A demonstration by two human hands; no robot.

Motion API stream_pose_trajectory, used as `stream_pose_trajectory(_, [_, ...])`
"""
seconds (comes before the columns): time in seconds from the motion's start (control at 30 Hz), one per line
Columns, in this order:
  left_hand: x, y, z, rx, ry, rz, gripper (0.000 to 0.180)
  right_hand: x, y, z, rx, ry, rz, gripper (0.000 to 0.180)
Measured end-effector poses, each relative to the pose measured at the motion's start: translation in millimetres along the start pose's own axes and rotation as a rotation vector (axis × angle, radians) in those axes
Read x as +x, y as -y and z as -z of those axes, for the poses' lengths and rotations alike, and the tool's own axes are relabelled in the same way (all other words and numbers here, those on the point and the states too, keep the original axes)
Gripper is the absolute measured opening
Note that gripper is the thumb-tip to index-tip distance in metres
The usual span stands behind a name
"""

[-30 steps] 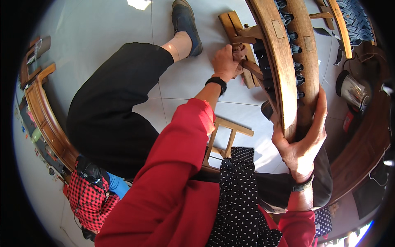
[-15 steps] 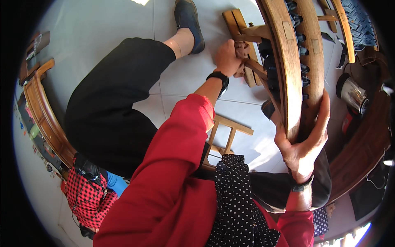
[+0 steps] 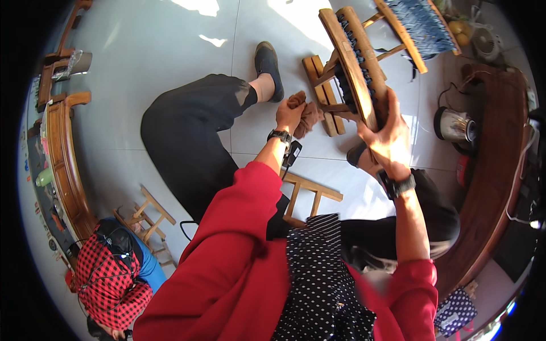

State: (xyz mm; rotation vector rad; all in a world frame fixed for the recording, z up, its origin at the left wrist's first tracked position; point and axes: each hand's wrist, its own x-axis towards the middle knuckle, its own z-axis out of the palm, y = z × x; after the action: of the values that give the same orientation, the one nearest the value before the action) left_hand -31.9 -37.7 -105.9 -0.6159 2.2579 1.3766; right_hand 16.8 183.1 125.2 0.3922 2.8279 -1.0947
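While the left hand (image 3: 289, 116) grips brown cloth (image 3: 309, 119), the right hand (image 3: 390, 142) clasps a wooden stool (image 3: 348, 62) end; floor (image 3: 170, 57), right edge: silvery canister (image 3: 456, 126), contents indiscernible.

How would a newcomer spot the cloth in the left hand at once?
Find the big wooden frame that the right hand holds. Just left of it, the left hand grips the cloth. It is brown, crumpled and soft-looking, unlike the frame's straight wooden bars.
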Motion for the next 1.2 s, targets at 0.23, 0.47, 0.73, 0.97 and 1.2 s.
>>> stream_pose_trajectory(0.23, [-82.4,-22.1,29.6,-0.517,0.294,0.155,0.043,-29.1,-3.9,-20.6,0.019,-0.235,-0.019,0.087])
stream_pose_trajectory(0.47, [-91.4,-29.5,60.6,-0.809,0.403,0.283,0.06,-81.7,-26.2,-23.4,0.055,-0.288,-0.149,0.09])
stream_pose_trajectory(0.73, [-110.8,-65.9,69.2,-0.578,0.746,-0.094,0.037,-106.6,-38.2,-18.7,0.115,-0.275,-0.261,0.111])
stream_pose_trajectory(0.97, [-118.9,-103.0,95.8,-0.329,0.879,-0.137,0.007,-110.4,-43.1,-13.2,0.182,-0.305,-0.257,0.11])
stream_pose_trajectory(1.2, [-135.1,-112.8,101.5,-0.362,0.73,-0.503,0.031,-106.9,-50.9,-10.9,0.163,-0.406,-0.218,0.094])
